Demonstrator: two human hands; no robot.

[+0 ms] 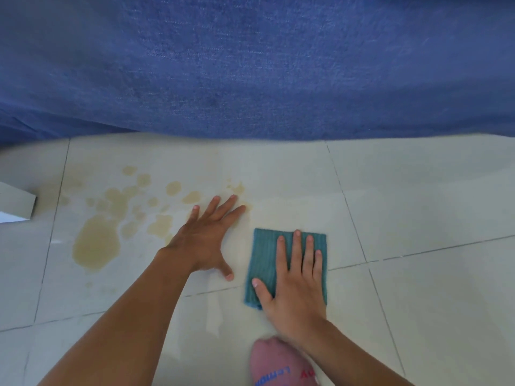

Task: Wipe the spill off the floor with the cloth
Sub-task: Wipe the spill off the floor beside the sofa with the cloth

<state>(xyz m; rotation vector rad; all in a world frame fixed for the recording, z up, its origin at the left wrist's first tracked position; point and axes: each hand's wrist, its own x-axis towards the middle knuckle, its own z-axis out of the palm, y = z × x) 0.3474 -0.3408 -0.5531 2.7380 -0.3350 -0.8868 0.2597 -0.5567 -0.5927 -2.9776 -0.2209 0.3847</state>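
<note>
A yellowish-brown spill (111,227) lies in puddles and drops on the pale tiled floor (418,218), left of centre. A folded teal cloth (264,263) lies flat on the floor to the right of the spill. My right hand (295,280) presses flat on the cloth, fingers spread and pointing away from me. My left hand (206,232) rests flat on the bare floor between the spill and the cloth, fingers apart, fingertips near the spill's rightmost drops.
A blue fabric-covered piece of furniture (250,65) fills the far half of the view, its lower edge just beyond the spill. A white box corner (16,204) sits at the left edge. A pink garment (278,363) shows at the bottom.
</note>
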